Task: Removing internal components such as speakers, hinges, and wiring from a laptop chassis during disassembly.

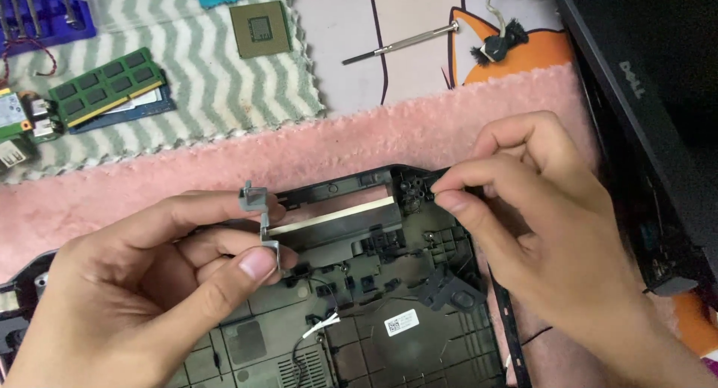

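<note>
Showing a dismantling step, judged from the hands:
Bracket: a small grey metal hinge bracket (259, 222) is held above the rear edge of the black laptop base shell (374, 313), apart from it.
Left hand: the left hand (142, 291) is closed on the bracket, which is pinched between thumb and forefinger.
Right hand: the right hand (553, 231) is pinched narrowly on the shell's rear right corner; whether a small part is gripped there cannot be told.
Step in hand: the bracket appears to be already free of the shell, while the right corner is being worked.
Next move: a steady pinch at the corner and a safe resting place for the bracket are judged to be called for.
Shell interior: a white-tipped cable (323, 326) and a white label (402, 323) are seen.
Surroundings: the shell is laid on a pink fleece cloth (389, 137); beyond it, green memory modules (108, 85) and a square processor (259, 29) lie on a zigzag towel (209, 89), with a screwdriver (400, 45) nearby.
</note>
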